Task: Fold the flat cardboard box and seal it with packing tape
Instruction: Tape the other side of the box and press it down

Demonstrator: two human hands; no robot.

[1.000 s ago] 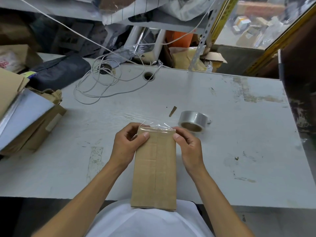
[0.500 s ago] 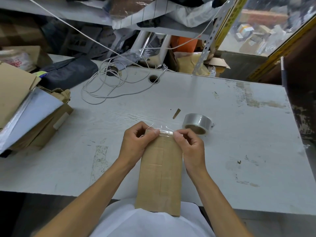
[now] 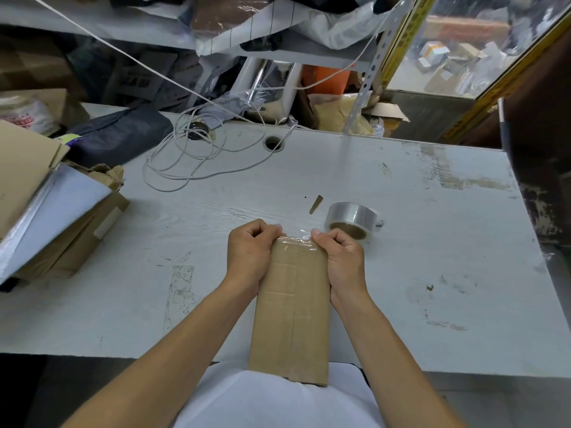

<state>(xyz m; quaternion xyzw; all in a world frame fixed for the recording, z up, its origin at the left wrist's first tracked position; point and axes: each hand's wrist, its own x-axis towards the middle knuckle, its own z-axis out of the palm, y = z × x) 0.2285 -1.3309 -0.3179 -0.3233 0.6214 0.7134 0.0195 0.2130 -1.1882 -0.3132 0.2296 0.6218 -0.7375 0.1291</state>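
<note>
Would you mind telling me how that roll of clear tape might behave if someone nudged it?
The tape roll lies flat on the table, so it would probably slide, not roll. Its hollow core suggests it is light.

Flat brown cardboard box point(image 3: 292, 307) lying lengthwise at near table edge, clear tape wrinkling over far end; tape roll point(image 3: 352, 221) sitting just far-right.

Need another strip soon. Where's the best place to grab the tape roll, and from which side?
Judging by its pose, grip the tape roll across its outer band, thumb on one side and fingers on the other, coming from above. It lies flat on the table, core hole up, just beyond the right hand, which now grips the cardboard box.
</note>
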